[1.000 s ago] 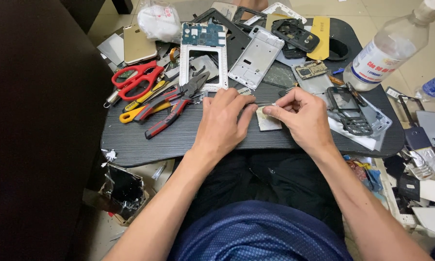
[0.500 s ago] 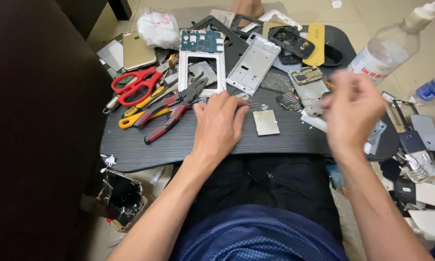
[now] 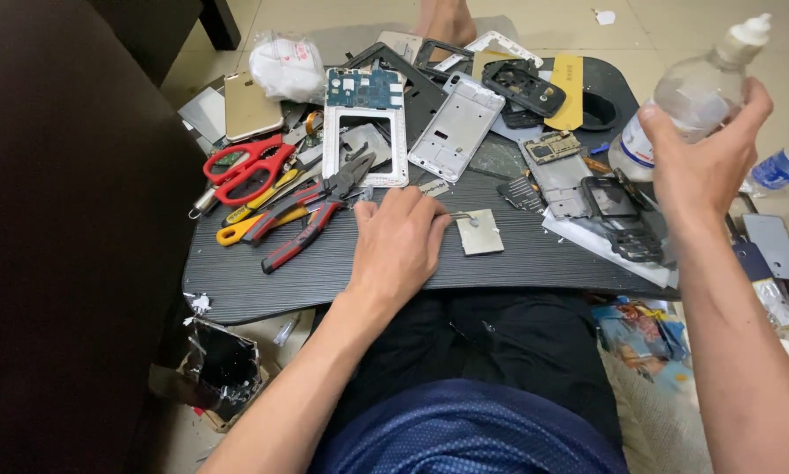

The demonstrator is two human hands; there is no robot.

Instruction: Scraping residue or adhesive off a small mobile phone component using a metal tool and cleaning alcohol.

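At right, hand [image 3: 706, 162] grips clear bottle [image 3: 688, 96].

R hand [image 3: 706, 162] grips clear bottle [image 3: 686, 101]; L hand [image 3: 399, 241] flat on tray [image 3: 500, 263] beside small metal plate [image 3: 480, 233].

bare forearms, no sleeves showing; left hand [image 3: 401, 243] and right hand [image 3: 706, 162] ungloved; dark blue dotted shirt [image 3: 469, 434], black trousers [image 3: 500, 347].

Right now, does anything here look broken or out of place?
Yes. A shattered phone screen lies on the floor below the tray's left edge, with loose shards nearby. On the tray, taken-apart phone frames lie scattered and overlapping. The right hand grips a clear bottle.
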